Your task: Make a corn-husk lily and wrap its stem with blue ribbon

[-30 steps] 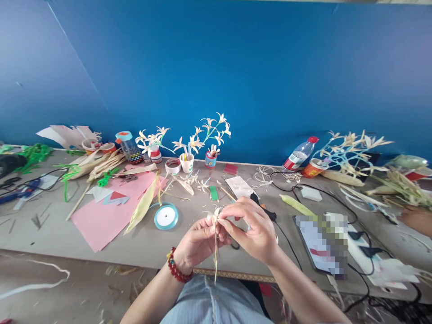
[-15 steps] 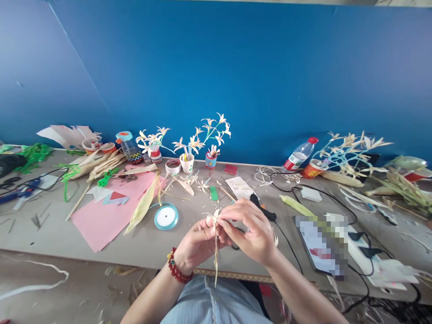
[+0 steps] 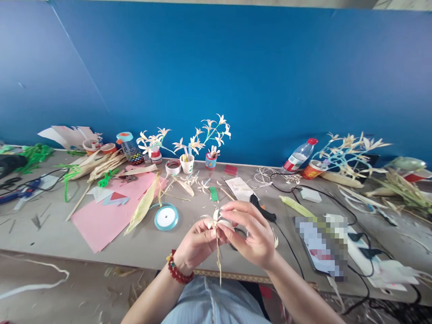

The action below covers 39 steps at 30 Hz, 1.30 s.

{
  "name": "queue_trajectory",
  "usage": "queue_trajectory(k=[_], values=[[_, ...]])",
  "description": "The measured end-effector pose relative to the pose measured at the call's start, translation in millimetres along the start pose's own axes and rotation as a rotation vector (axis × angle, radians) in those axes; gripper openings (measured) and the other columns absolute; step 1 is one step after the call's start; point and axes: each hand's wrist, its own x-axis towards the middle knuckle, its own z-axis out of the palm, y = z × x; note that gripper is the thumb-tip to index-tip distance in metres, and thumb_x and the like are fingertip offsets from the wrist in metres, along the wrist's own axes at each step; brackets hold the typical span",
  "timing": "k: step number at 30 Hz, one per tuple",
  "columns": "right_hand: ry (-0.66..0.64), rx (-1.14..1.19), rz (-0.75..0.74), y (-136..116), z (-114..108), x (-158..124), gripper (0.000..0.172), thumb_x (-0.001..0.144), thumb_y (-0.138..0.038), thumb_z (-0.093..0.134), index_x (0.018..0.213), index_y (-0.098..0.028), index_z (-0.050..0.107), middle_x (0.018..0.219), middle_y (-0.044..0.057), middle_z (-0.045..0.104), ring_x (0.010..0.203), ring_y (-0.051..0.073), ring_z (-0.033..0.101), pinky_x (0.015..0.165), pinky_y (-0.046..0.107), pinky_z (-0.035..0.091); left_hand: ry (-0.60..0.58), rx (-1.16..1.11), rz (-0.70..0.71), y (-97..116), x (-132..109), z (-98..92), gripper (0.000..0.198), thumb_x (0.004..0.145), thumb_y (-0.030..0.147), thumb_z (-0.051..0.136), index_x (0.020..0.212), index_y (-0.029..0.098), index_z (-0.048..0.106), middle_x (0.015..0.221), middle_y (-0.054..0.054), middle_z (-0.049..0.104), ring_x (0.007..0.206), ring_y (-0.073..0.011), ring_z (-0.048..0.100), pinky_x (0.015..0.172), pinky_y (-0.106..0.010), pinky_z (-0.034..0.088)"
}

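Note:
My left hand [image 3: 195, 245] and my right hand [image 3: 251, 231] meet above the table's front edge, both pinched on a small pale straw flower [image 3: 216, 219]. Its thin stem [image 3: 219, 261] hangs down between my wrists. My left wrist wears a red bead bracelet [image 3: 175, 270]. My right fingers curl over the flower's petals from the right; my left fingers grip just below the bloom. A black glue gun [image 3: 263, 209] lies just behind my right hand.
A blue ribbon roll [image 3: 166, 217] and pink paper [image 3: 108, 209] lie to the left. Cups holding finished straw flowers [image 3: 189, 144] stand at the back by the blue wall. A phone [image 3: 320, 245], cables, a water bottle [image 3: 299, 156] and more straw stalks [image 3: 351, 155] fill the right side.
Both hands with the flower have sunk slightly toward me and the bloom has turned a little. A co-worker's hand at the far right edge has left the view.

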Motion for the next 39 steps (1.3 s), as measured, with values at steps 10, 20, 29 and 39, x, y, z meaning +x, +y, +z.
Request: queue_trajectory(k=[10, 20, 29, 39], values=[[0.241, 0.208, 0.349, -6, 21, -40, 0.011, 0.089, -0.014, 0.062, 0.092, -0.023, 0.065, 0.093, 0.009, 0.064, 0.086, 0.023, 0.062, 0.071, 0.034, 0.053, 0.152, 0.717, 0.64, 12, -6, -5.9, 0.008, 0.081, 0.027, 0.072, 0.078, 0.023, 0.078, 0.078, -0.008, 0.068, 0.079, -0.0248, 0.057, 0.08, -0.038, 0.043], [0.162, 0.227, 0.285, -18, 31, -33, 0.025, 0.086, -0.008, 0.063, 0.104, -0.024, 0.067, 0.102, 0.008, 0.066, 0.094, 0.024, 0.063, 0.082, 0.039, 0.051, 0.217, 0.888, 0.768, 7, -7, -2.9, 0.015, 0.08, 0.015, 0.07, 0.085, 0.026, 0.078, 0.082, -0.009, 0.071, 0.082, -0.0274, 0.058, 0.083, -0.042, 0.043], [0.201, 0.218, 0.25, -16, 35, -32, 0.024, 0.083, -0.005, 0.063, 0.097, -0.024, 0.067, 0.096, 0.006, 0.067, 0.089, 0.022, 0.064, 0.079, 0.036, 0.051, 0.175, 1.164, 1.026, 5, -4, -2.1, 0.015, 0.086, 0.009, 0.06, 0.093, 0.02, 0.066, 0.084, -0.007, 0.069, 0.083, -0.022, 0.062, 0.076, -0.039, 0.051], [0.262, 0.186, 0.212, -16, 36, -26, 0.021, 0.081, -0.004, 0.064, 0.091, -0.023, 0.065, 0.09, 0.005, 0.068, 0.082, 0.021, 0.064, 0.077, 0.035, 0.05, 0.231, 1.207, 1.043, -1, -4, 1.6, 0.018, 0.085, 0.004, 0.059, 0.091, 0.021, 0.063, 0.085, -0.006, 0.068, 0.083, -0.0211, 0.063, 0.079, -0.04, 0.052]])
